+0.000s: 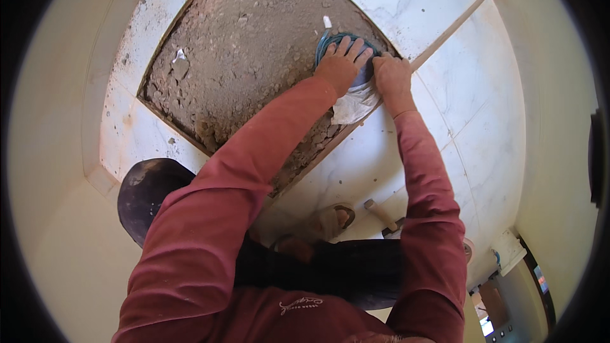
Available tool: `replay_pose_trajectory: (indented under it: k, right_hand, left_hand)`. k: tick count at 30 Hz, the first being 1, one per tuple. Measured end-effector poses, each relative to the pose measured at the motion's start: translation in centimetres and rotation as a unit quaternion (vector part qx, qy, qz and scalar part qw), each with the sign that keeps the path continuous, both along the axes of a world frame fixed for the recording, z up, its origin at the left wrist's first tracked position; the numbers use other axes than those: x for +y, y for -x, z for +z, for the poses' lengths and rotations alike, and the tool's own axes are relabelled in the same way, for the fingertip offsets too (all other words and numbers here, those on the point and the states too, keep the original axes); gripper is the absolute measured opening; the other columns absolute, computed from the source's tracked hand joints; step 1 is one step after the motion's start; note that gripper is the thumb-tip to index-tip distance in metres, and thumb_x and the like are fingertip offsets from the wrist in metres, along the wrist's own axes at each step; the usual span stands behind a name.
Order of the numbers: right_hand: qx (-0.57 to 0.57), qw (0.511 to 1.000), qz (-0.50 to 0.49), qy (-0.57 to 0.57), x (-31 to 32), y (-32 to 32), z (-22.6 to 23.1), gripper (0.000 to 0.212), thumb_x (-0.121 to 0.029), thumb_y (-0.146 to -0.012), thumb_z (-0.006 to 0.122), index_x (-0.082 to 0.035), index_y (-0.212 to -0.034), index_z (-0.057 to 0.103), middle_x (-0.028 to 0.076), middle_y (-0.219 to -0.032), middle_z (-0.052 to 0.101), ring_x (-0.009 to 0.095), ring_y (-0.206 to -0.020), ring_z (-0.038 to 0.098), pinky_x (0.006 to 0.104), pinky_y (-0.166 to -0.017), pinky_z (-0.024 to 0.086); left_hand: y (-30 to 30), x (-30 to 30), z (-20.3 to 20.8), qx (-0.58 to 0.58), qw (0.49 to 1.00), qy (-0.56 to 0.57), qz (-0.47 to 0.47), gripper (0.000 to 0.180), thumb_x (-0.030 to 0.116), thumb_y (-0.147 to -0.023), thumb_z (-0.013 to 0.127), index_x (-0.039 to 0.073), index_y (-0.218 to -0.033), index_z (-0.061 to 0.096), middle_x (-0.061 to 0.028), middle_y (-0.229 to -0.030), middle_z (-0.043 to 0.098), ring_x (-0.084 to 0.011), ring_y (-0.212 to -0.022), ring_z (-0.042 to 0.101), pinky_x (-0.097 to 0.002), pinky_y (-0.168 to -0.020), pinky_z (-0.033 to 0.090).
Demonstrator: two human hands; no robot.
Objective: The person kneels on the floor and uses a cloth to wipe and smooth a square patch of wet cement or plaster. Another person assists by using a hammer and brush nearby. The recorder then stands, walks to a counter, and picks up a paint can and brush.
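My left hand (343, 63) lies spread over a dark, rounded bundle (362, 75) at the far right corner of a bare earth patch (254, 44). Teal cord-like loops (322, 46) curve round the bundle's left and far sides, and a small white tip (327, 21) sticks up there. Whitish crumpled sheeting (353, 107) hangs from its near side over the patch's edge. My right hand (393, 79) is closed at the bundle's right side, with fingers curled at the tile corner; what they grip is hidden. My left palm hides much of the bundle, so its kind is unclear.
White marbled tiles (451, 89) frame the sunken patch, with a wide gap (448, 32) running off its right corner. A pale scrap (180, 56) lies on the earth. Near my feet is a tool with a wooden handle (380, 213). Walls rise left and right.
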State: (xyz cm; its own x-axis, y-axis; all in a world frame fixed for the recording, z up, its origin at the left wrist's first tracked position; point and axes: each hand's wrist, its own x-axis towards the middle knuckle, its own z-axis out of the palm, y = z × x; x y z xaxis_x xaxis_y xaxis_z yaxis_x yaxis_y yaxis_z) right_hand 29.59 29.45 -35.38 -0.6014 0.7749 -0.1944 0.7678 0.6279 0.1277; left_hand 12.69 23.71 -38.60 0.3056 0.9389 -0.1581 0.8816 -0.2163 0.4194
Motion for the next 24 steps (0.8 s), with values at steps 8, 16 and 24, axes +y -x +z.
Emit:
replay_pose_trajectory:
  k: [8, 16, 24]
  right_hand:
    - [0.056, 0.984, -0.164, 0.047, -1.4, 3.2, 0.9, 0.037, -0.043, -0.098, 0.066, -0.007, -0.107, 0.07, 0.015, -0.103, 0.072, 0.034, -0.092, 0.074, 0.0464, -0.084, 0.057]
    - [0.068, 0.958, -0.242, 0.14, -0.4, 4.3, 0.1, 0.06, -0.059, -0.098, 0.063, -0.001, -0.114, 0.059, 0.028, -0.108, 0.07, 0.046, -0.099, 0.072, 0.0526, -0.085, 0.058]
    - [0.082, 0.936, -0.305, 0.154, -0.7, 5.3, 0.3, 0.057, -0.053, -0.095, 0.07, 0.0, -0.115, 0.062, 0.028, -0.11, 0.069, 0.045, -0.098, 0.073, 0.0497, -0.081, 0.059]
  left_hand:
    - [0.5, -2.5, 0.7, -0.037, 0.991, -0.035, 0.12, 0.109, 0.017, -0.07, 0.094, -0.008, -0.157, 0.034, -0.0215, -0.151, 0.047, -0.0363, -0.141, 0.046, -0.0405, -0.116, 0.043]
    - [1.2, -1.9, 1.0, -0.079, 0.989, -0.032, 0.121, 0.108, 0.021, -0.064, 0.096, -0.01, -0.151, 0.04, -0.0201, -0.14, 0.052, -0.0355, -0.133, 0.051, -0.0406, -0.11, 0.046]
    - [3.8, -0.7, 1.1, -0.079, 0.996, -0.045, 0.015, 0.114, 0.033, -0.064, 0.094, -0.012, -0.152, 0.038, -0.026, -0.15, 0.048, -0.0397, -0.137, 0.049, -0.0435, -0.116, 0.042]
